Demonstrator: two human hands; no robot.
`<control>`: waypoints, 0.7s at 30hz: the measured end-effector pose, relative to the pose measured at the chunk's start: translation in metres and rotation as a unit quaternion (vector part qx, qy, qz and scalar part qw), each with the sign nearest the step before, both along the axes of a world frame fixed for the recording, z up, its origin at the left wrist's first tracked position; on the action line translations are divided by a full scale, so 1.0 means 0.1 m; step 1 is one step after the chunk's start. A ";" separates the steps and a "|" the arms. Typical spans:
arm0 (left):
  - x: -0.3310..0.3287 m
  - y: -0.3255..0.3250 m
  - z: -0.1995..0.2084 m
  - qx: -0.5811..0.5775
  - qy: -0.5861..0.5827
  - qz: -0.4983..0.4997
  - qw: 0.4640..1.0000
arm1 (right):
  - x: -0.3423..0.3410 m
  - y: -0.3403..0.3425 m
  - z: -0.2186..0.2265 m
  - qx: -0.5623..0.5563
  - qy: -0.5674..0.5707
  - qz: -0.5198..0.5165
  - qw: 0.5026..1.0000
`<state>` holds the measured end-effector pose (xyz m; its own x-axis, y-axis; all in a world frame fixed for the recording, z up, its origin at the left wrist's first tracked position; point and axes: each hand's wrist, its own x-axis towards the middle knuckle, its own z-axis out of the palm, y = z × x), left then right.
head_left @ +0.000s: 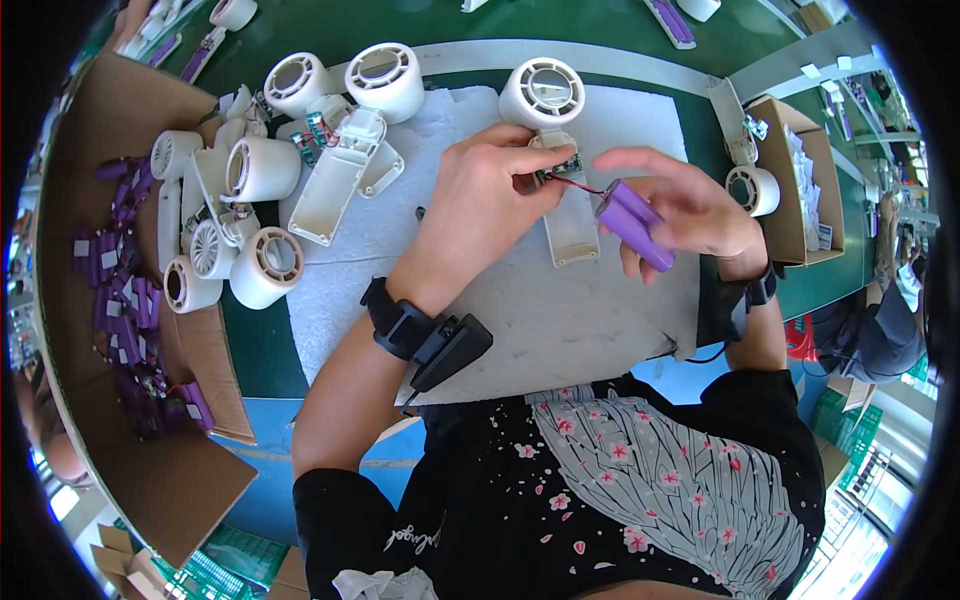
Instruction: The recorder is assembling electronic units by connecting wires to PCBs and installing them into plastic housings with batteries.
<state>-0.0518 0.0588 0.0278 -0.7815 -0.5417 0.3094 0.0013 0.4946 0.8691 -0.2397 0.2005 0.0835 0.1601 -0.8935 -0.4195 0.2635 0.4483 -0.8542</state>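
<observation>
A white handheld fan (542, 92), its handle shell (574, 232) open, lies on the foam mat in front of me with its round head away from me. My left hand (490, 185) is closed at the top of the handle, thumb and fingers pinching a small green circuit board (566, 166). A red and a black wire run from the board to a purple two-cell battery pack (634, 224). My right hand (695, 205) grips that pack beside the handle, tilted, its index finger stretched toward the board.
Several white fan parts (262, 168) crowd the mat's left side, one opened handle shell (338, 182) among them. A cardboard box (190, 500) at left holds many purple battery packs (120, 300). At right, a smaller box (778, 235) with white packets stands behind another fan (752, 190).
</observation>
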 end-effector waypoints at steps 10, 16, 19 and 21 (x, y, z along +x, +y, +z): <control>-0.02 0.01 0.06 -0.042 -0.027 -0.008 0.999 | -0.17 -0.01 -0.17 -0.124 0.096 0.059 0.986; 0.01 -0.01 0.08 -0.062 -0.039 -0.020 0.997 | -0.11 0.01 -0.21 -0.202 0.234 0.077 0.948; 0.03 -0.03 0.09 -0.053 -0.065 -0.032 0.996 | 0.06 0.01 -0.18 -0.183 0.283 0.070 0.939; 0.04 -0.04 0.12 -0.060 -0.072 -0.037 0.995 | 0.17 0.02 -0.15 -0.194 0.369 0.052 0.907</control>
